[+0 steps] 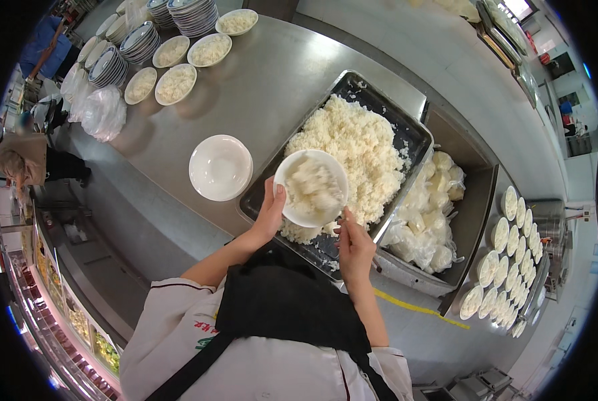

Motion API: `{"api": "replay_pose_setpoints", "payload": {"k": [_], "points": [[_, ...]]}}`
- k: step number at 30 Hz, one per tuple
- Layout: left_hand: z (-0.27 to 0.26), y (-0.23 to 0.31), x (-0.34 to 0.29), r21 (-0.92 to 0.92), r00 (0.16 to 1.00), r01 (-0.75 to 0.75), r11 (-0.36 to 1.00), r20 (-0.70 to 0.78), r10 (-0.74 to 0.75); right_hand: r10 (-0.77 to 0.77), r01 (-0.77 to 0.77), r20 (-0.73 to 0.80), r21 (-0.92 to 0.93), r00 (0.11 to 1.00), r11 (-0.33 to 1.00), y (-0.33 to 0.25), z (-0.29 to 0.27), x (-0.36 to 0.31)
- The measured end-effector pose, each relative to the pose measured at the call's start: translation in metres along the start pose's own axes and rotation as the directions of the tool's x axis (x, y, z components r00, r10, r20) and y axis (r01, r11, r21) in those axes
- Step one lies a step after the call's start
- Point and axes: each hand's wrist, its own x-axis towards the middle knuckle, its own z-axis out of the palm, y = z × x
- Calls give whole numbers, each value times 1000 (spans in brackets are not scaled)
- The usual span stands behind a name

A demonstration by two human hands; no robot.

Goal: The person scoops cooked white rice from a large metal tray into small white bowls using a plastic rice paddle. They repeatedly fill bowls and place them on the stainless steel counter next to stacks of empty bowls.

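One white bowl [338, 169] of rice [312, 185], centre of frame, over dark tray [403, 136] | left grip [268, 215] clamped on its left rim; right grip [356, 245] by lower-right rim, can't tell if closed | likely stiff, light, breakable, slick; rice soft | best held at rim

Can spot stacked white dishes with blue rims [193, 17] at top left, plus a crumpled clear plastic bag [104, 113] nearby. Also see a long pink-lit food display [63, 337] down left, a yellow stripe [419, 309] on the grey floor [426, 351], and a person in a blue top [45, 41] way back.
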Motion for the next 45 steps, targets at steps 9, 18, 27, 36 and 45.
{"api": "replay_pose_setpoints", "payload": {"k": [9,18,27,36,45], "points": [[3,-4,8,-224,984,176,958,76,-163,-328,307,22,-417,944,856,-16,-5,-30],[-32,-5,12,-317,990,139,938,62,-125,191,-196,40,184,981,963,-11,-30,-56],[-59,23,-12,-416,971,207,885,-26,-240,629,-781,465,416,623,466,88,-38,-67],[-51,27,-24,-369,974,175,913,-73,-216,444,-580,393,680,805,449,117,18,-16],[-59,-8,-13,-190,993,89,978,-64,-103,344,-410,244,699,907,586,54,-13,-19]]}}
